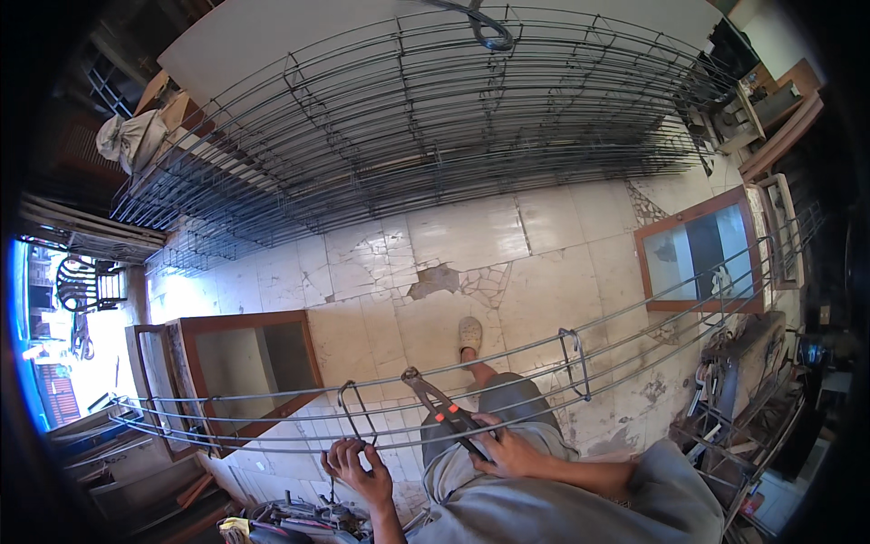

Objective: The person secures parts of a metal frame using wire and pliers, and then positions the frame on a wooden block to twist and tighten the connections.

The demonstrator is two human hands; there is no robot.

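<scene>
A long cage of thin steel bars (272, 397) stretches across in front of me, with square wire stirrups around the bars. My left hand (361, 470) is closed at the lower end of one stirrup (364, 415), beside the nearest bar; its fingers partly hide the contact. In my right hand (509, 451) is a pair of pincers (446, 411) with dark handles and orange-red marks. The pincers' jaws reach the far bar, just right of that stirrup. Another stirrup (574, 364) stands farther right along the bars.
Wood-framed glass pieces of furniture (314, 352) sit under the cage's left and right ends. A big stack of finished-looking steel cages (408, 136) fills the far side. The tiled floor (381, 322) has a broken patch. Metal clutter lies at lower right.
</scene>
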